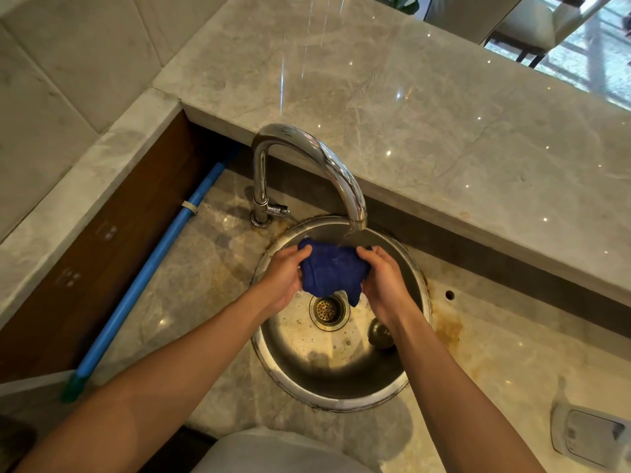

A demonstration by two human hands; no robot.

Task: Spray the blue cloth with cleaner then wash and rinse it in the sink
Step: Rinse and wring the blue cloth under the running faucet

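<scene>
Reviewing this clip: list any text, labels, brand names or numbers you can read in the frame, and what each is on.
No text is readable in this frame.
White device at the counter's lower right edge: small markings on its face, too blurred to read.
Faucet, sink, blue cloth and blue pipe: no visible lettering or brand marks.

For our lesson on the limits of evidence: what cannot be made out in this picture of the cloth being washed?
Head view:
- Fingers of the left hand and right hand: mostly hidden behind the cloth.
- Sink back wall: covered by cloth and hands.
- Round object in the sink: partly hidden by the right forearm; what it is cannot be told.
- White device: cut off by the right edge.
- Cleaner: nowhere in view.
</scene>
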